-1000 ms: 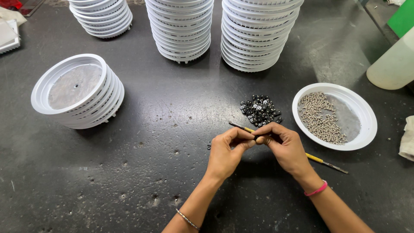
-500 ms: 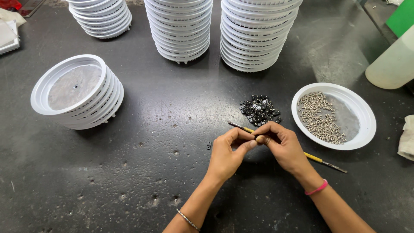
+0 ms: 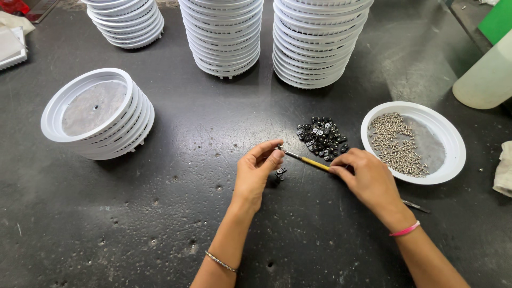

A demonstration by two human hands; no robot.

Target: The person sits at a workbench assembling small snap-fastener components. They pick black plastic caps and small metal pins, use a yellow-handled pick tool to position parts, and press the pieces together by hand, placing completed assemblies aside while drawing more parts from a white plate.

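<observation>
My right hand grips a thin tool with a yellow shaft that lies slanted over the dark table. My left hand pinches the tool's metal tip between thumb and forefinger. A small black part lies on the table just right of my left hand. Behind the tool sits a heap of small black parts. To the right stands a white dish holding several small metal screws.
A short stack of white round slotted rings stands at the left. Three taller stacks line the back edge. A pale plastic jug is at the far right, a cloth beside the dish.
My hands have drawn apart. The right hand slid back along the tool toward its handle, and the left hand now holds only the tip, with a black part lying below it.
</observation>
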